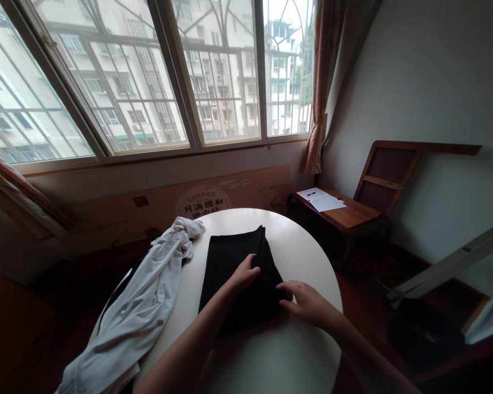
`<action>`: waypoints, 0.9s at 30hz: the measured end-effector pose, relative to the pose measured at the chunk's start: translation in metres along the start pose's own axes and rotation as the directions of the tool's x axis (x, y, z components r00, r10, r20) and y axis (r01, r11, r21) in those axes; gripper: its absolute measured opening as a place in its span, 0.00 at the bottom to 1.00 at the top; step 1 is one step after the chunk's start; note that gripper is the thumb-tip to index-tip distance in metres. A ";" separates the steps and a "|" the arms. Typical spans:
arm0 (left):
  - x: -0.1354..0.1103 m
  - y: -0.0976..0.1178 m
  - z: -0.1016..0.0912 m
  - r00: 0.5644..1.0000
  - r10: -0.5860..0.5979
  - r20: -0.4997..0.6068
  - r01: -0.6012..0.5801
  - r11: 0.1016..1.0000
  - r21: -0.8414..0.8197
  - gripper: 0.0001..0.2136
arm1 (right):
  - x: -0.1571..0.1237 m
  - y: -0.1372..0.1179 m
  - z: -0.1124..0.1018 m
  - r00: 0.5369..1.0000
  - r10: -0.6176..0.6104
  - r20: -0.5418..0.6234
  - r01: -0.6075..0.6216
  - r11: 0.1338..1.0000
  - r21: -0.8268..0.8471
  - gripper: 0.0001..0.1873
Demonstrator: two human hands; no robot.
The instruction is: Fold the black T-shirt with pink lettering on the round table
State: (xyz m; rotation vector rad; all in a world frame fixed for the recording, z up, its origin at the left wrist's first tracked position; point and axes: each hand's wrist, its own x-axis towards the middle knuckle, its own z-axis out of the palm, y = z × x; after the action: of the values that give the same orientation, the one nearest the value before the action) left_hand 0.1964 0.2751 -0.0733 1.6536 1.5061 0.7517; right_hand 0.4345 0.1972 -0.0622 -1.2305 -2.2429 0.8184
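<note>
A black garment (230, 257), folded into a long rectangle, lies in the middle of the round white table (304, 246). My left hand (243, 273) rests on its middle with the fingers curled, pinching the cloth near its right side. My right hand (308, 302) lies at the garment's near right corner, fingers closed on the edge of the fabric. A crumpled white garment (143, 306) is draped over the table's left side and hangs off the near edge.
A low wooden side table (345, 216) with white papers (322, 201) stands at the right by the wall. A wooden frame (390, 175) leans behind it. A large window (148, 76) fills the back. A dark bag (423, 334) sits on the floor at right.
</note>
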 end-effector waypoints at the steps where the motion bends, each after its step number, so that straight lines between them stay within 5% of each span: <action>1: 0.000 -0.002 -0.001 1.000 -0.002 0.009 0.003 1.000 -0.029 0.29 | 0.001 -0.002 0.003 1.000 -0.014 -0.026 0.013 0.999 -0.031 0.18; 6: 0.001 -0.009 0.000 0.999 -0.001 0.050 0.009 0.987 -0.159 0.28 | 0.001 -0.009 0.012 0.978 -0.140 -0.152 0.107 0.973 -0.205 0.12; 12: 0.006 -0.014 0.002 0.998 0.014 0.059 0.004 0.956 -0.293 0.25 | 0.009 -0.003 0.005 0.942 -0.335 -0.020 0.331 0.938 -0.102 0.14; 18: 0.010 -0.021 0.004 0.999 0.036 0.023 -0.026 0.931 -0.365 0.24 | 0.022 0.008 0.000 0.968 -0.253 -0.001 0.252 0.964 -0.086 0.27; 22: 0.012 -0.025 0.005 1.000 0.025 0.014 -0.018 0.924 -0.381 0.25 | 0.020 0.006 0.001 0.969 -0.248 0.000 0.248 0.969 -0.006 0.27; 27: 0.014 -0.028 0.008 1.000 0.008 0.015 -0.002 0.925 -0.380 0.28 | 0.017 0.006 0.001 0.991 -0.109 0.079 0.086 0.965 0.248 0.21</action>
State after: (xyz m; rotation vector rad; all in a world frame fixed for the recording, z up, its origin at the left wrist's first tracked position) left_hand 0.1894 0.2886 -0.1019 1.3660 1.2485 0.9630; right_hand 0.4289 0.2143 -0.0651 -0.9783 -2.1754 1.0952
